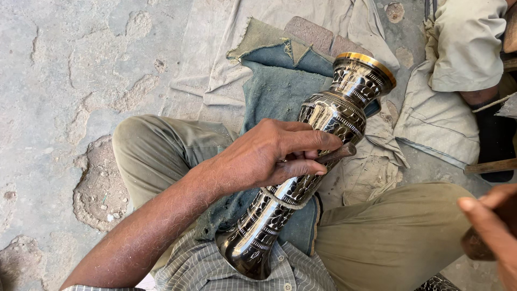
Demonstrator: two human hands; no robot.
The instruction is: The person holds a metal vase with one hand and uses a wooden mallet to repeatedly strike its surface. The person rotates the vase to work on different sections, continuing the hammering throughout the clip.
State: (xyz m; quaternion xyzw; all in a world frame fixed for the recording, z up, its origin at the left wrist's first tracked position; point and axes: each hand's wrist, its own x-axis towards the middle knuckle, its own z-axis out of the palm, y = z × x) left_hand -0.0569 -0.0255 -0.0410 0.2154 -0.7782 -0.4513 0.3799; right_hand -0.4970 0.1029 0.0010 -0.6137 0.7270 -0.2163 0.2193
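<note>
left hand (269, 156) pinches a thin tool (338, 153) vs the engraved vase (301, 172); vase base hidden by shirt. right hand (493, 226), right of vase, cut off, grip unclear.

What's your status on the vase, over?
Left hand pins chisel on engraved vase. Right hand grips wooden handle, off to the side. Nothing blocking.
</note>
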